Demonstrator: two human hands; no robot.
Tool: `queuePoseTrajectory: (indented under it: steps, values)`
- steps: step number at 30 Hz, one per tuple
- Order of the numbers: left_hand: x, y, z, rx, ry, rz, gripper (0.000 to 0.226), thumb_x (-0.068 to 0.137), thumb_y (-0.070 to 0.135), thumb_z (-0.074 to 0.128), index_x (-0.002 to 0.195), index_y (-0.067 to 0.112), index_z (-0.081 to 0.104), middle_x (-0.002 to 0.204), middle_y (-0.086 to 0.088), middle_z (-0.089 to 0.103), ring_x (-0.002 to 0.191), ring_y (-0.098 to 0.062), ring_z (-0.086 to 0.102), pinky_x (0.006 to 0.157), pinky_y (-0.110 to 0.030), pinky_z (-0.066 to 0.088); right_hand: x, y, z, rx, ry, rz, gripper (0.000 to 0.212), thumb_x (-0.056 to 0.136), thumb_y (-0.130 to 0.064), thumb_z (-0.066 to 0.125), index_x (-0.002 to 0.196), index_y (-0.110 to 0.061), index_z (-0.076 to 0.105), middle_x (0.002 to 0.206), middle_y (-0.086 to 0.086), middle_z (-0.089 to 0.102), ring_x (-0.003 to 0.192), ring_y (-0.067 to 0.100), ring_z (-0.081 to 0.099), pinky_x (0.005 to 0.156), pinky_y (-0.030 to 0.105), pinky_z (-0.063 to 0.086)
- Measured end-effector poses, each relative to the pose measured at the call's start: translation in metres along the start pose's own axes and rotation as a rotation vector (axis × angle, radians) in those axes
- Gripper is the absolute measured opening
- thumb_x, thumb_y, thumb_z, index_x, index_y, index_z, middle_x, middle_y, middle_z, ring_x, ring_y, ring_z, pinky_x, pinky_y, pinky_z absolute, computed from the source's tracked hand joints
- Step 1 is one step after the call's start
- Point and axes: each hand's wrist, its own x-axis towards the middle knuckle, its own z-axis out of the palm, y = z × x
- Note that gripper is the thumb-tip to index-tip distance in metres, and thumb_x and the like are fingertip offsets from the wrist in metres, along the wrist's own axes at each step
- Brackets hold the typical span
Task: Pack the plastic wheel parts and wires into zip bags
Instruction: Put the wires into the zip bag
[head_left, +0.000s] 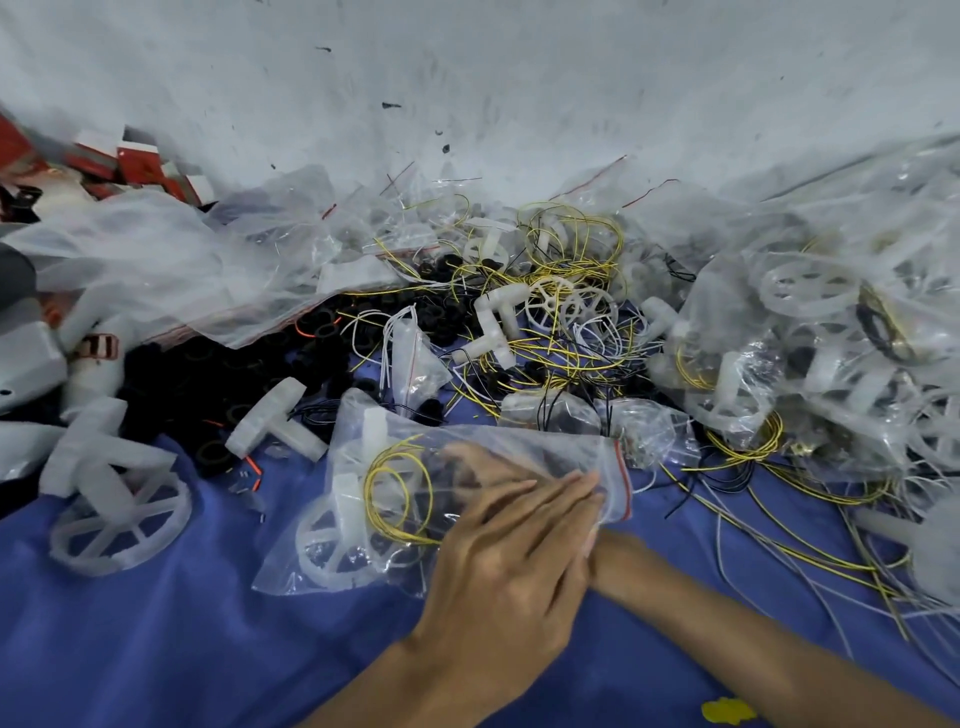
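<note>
A clear zip bag (395, 434) with a red seal strip (622, 480) lies on the blue cloth (156, 649) in the middle. Inside it are a white plastic wheel part (332, 540) and a coil of yellow wire (400, 493). My left hand (509, 561) lies flat on top of the bag, fingertips pressing at its mouth near the red strip. My right hand (467, 462) passes under the left one and shows blurred through the plastic. Whether it holds anything is hidden.
A loose white wheel (119, 525) and a T-shaped white part (275, 421) lie to the left. Black rings (218, 358) spill from a big bag (156, 270). Tangled yellow wires (561, 338) sit behind, filled bags (805, 338) pile up at right, red boxes (140, 166) far left.
</note>
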Motion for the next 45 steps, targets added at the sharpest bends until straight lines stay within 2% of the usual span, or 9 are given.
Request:
queuePoseTrajectory:
  steps: [2,7,10,12,18,22,28,32,45]
  values:
    - [0.002,-0.003,-0.002,0.024,0.015,-0.05,0.031,0.093,0.013,0.044,0.107,0.005,0.071,0.117,-0.002,0.067,0.109,-0.011,0.063,0.091,-0.031,0.049,0.004,0.0,-0.01,0.277,0.056,-0.217,0.034,0.1,-0.01,0.032,0.122,0.001,0.055,0.128,0.015,0.056,0.114,0.024,0.053,0.059,0.016,0.034]
    - [0.003,-0.009,-0.007,0.022,-0.027,-0.228,0.032,0.089,0.017,0.046,0.11,0.011,0.071,0.102,0.004,0.073,0.09,-0.009,0.067,0.078,-0.024,0.048,0.008,0.025,-0.042,0.613,-0.089,-0.493,0.027,0.091,0.007,0.041,0.108,0.004,0.061,0.112,0.008,0.064,0.089,-0.01,0.046,0.081,-0.001,0.034]
    - [0.006,-0.009,-0.01,0.015,-0.078,-0.353,0.033,0.088,0.021,0.045,0.105,0.016,0.072,0.073,0.007,0.07,0.063,-0.014,0.063,0.056,-0.026,0.046,0.013,0.044,-0.047,0.66,0.038,-0.454,0.031,0.086,0.006,0.046,0.095,-0.009,0.072,0.077,-0.024,0.066,0.069,0.007,0.06,0.071,0.022,0.048]
    - [0.007,-0.011,-0.012,-0.013,-0.095,-0.43,0.032,0.089,0.025,0.044,0.102,0.018,0.072,0.065,0.005,0.067,0.057,-0.017,0.062,0.048,-0.028,0.046,0.018,0.049,-0.052,0.745,0.147,-0.41,0.035,0.08,0.01,0.046,0.083,-0.011,0.074,0.075,-0.014,0.07,0.069,0.017,0.065,0.067,0.03,0.052]
    - [0.005,-0.013,-0.013,0.019,-0.165,-0.532,0.031,0.084,0.037,0.045,0.093,0.022,0.071,0.065,0.005,0.066,0.057,-0.019,0.062,0.046,-0.029,0.046,0.033,0.039,-0.049,0.905,0.42,-0.296,0.035,0.069,0.01,0.045,0.06,-0.017,0.066,0.056,0.005,0.066,0.043,0.008,0.05,0.045,0.025,0.037]
    - [0.006,-0.011,-0.011,0.034,-0.243,-0.531,0.035,0.077,0.048,0.051,0.098,0.027,0.069,0.083,0.011,0.071,0.073,-0.013,0.067,0.059,-0.024,0.053,0.061,0.037,-0.06,1.085,0.585,-0.193,0.036,0.078,0.008,0.045,0.064,-0.021,0.061,0.063,-0.001,0.066,0.052,0.0,0.056,0.053,0.017,0.046]
    - [0.005,-0.011,-0.008,0.1,-0.41,-0.49,0.042,0.064,0.061,0.06,0.089,0.029,0.071,0.09,0.018,0.07,0.084,-0.006,0.066,0.068,-0.018,0.052,0.124,0.007,-0.065,0.695,0.27,-0.254,0.026,0.087,-0.01,0.052,0.108,-0.012,0.067,0.095,0.002,0.066,0.081,0.015,0.06,0.07,0.01,0.047]
    - [0.001,-0.017,-0.005,0.128,-0.458,-0.44,0.025,0.063,0.043,0.072,0.082,0.027,0.069,0.085,0.017,0.066,0.085,-0.013,0.064,0.064,-0.021,0.052,0.145,-0.022,-0.043,0.504,0.388,-0.153,0.034,0.088,-0.018,0.055,0.122,-0.016,0.057,0.125,0.01,0.05,0.116,0.031,0.049,0.095,0.039,0.042]
    - [-0.003,-0.024,0.0,0.079,-0.448,-0.529,0.012,0.076,0.019,0.067,0.087,0.023,0.067,0.094,0.008,0.064,0.093,-0.019,0.058,0.073,-0.032,0.05,0.107,0.003,-0.055,0.875,0.615,-0.173,0.013,0.089,-0.02,0.06,0.082,-0.013,0.052,0.08,0.002,0.054,0.075,0.02,0.051,0.066,0.029,0.035]
